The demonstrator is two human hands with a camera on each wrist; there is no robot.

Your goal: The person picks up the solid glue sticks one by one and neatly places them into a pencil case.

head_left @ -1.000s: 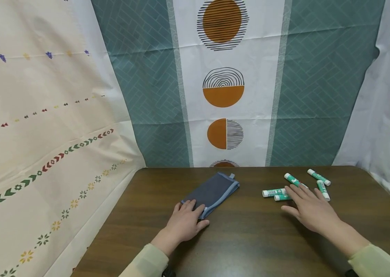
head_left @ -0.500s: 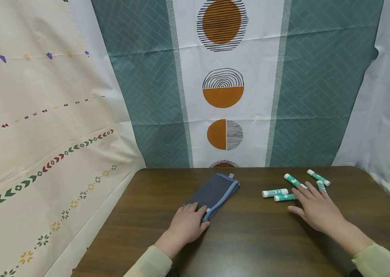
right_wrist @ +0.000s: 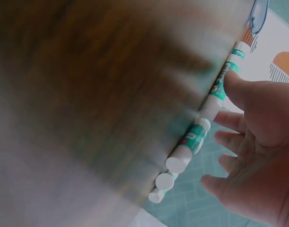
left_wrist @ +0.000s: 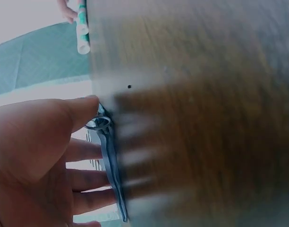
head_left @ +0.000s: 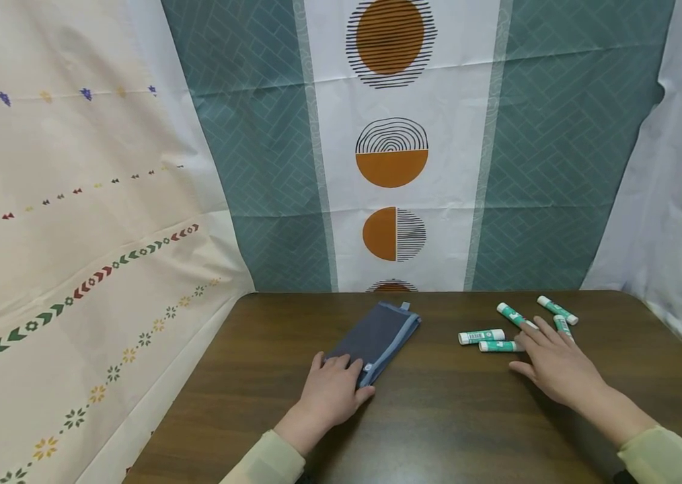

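A flat, dark blue-grey zip pouch (head_left: 371,336) lies slanted on the brown table. At its near end is my left hand (head_left: 330,395), fingers over the pouch's near edge and thumb beside it. The left wrist view shows the pouch edge-on, with a ring (left_wrist: 98,124) near the thumb tip. My right hand (head_left: 559,368) is spread, palm down, over several green-and-white glue sticks. One glue stick (head_left: 481,337) lies left of that hand with another (head_left: 498,346) just in front of it. The fingers partly cover a third glue stick (head_left: 513,314).
Farther back on the right lies another glue stick (head_left: 557,310). The wooden table (head_left: 426,430) ends at a patterned hanging cloth (head_left: 401,202) behind. A cream cloth (head_left: 105,302) hangs along the left side.
My left hand has shifted slightly right along the pouch's near end, and the pouch has moved a little. My right hand has drawn slightly right, uncovering more of the front glue stick.
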